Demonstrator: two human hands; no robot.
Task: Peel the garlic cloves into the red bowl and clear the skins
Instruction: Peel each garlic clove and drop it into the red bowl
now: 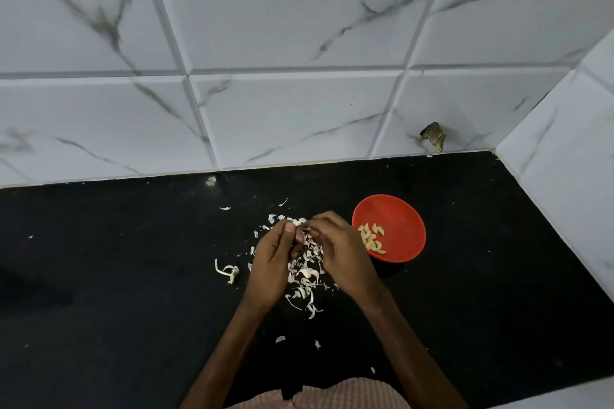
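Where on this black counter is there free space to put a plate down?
The widest bare patch of the counter lies left of the garlic stem scrap, up to the tiled wall. Another lies right of the red bowl, toward the side wall. The middle is crowded: left hand and right hand work over the pile of skins.

A glossy black counter (pixel 116 276) fills the lower half, from 3 to 9 o'clock. White tiles (pixel 282 26) with grey marble veins cover the back wall at 12 o'clock. A matching side wall (pixel 564 159) rises at 3 o'clock. A brown crumpled scrap (pixel 433 136) sits at 2 o'clock, at the back wall's foot. Checked cloth (pixel 332 395) shows at 6 o'clock.
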